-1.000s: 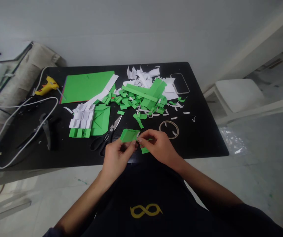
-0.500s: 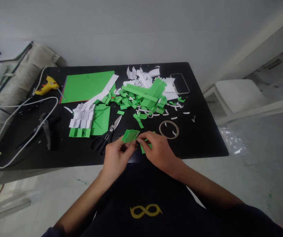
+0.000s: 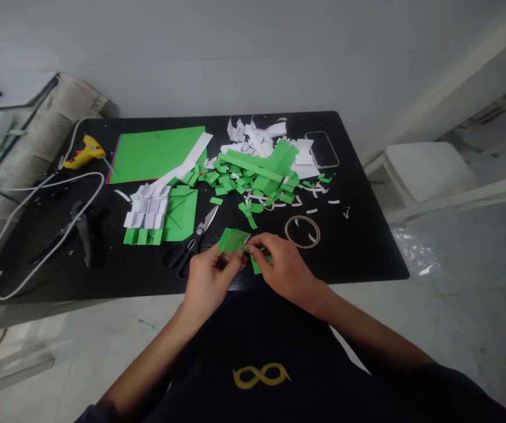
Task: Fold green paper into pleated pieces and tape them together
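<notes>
A small folded green paper piece is held by my left hand, thumb in front and fingers behind. My right hand pinches at the right edge of that piece, where a bit of white shows between the fingertips; what exactly it grips is too small to make out. Under the right hand lies another green paper piece, partly covered. Black-handled scissors rest just left of the hands, blades pointing away. Right of them is a roll of tape.
A heap of green and white paper pieces covers the table's back middle. Green sheets and a folded-paper assembly lie left. Further left are a yellow glue gun, a white cable and a black tool.
The folded green paper has turned slightly, its face showing more. My right fingertips have shifted a little at its edge. Everything else stays put.
</notes>
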Demonstrator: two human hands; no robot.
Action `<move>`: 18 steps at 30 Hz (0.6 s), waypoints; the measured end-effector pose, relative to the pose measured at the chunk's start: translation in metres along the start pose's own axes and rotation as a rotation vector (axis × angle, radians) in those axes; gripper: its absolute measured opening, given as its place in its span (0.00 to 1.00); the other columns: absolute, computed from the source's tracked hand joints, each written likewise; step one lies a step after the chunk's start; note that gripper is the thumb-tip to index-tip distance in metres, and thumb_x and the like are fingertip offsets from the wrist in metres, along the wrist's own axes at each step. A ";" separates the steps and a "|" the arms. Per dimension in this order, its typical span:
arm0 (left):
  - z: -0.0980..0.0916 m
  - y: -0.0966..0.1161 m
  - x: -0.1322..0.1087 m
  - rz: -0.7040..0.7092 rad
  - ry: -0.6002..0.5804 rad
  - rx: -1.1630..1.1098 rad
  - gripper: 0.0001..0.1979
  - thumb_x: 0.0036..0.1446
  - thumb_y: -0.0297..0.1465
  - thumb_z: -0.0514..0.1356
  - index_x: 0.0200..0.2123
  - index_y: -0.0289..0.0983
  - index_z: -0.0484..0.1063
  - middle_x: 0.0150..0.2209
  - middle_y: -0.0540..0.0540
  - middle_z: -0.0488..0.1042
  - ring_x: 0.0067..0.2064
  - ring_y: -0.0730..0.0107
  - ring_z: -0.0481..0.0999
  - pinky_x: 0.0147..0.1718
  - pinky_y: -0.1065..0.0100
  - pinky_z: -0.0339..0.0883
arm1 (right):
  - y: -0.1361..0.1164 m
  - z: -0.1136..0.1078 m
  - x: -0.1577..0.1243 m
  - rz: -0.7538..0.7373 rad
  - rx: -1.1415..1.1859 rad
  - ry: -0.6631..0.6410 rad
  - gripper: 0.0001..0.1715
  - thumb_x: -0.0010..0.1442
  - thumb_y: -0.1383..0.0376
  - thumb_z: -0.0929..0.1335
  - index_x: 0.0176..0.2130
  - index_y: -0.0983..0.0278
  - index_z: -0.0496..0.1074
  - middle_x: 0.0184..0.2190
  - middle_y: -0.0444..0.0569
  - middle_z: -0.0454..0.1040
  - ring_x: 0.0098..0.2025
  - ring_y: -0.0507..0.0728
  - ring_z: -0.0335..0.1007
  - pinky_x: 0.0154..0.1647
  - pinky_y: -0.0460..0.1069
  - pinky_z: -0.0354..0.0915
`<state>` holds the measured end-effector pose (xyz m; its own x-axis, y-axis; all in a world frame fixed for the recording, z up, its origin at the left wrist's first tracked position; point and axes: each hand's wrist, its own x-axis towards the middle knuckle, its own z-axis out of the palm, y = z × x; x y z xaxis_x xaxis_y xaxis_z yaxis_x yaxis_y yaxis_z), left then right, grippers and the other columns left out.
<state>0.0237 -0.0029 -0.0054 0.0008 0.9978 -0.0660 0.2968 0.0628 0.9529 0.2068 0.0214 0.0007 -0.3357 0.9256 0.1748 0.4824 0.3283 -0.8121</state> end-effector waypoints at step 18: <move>-0.008 0.006 0.005 -0.112 0.058 -0.093 0.12 0.58 0.39 0.68 0.28 0.36 0.83 0.26 0.43 0.85 0.30 0.62 0.86 0.34 0.65 0.81 | 0.039 -0.053 0.013 0.062 -0.249 0.352 0.06 0.67 0.70 0.68 0.42 0.62 0.75 0.40 0.54 0.82 0.39 0.61 0.80 0.44 0.57 0.77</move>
<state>0.0175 0.0027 0.0024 -0.0831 0.9838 -0.1587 0.2024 0.1726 0.9640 0.2643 0.0566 0.0005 -0.0238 0.9386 0.3441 0.6876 0.2653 -0.6759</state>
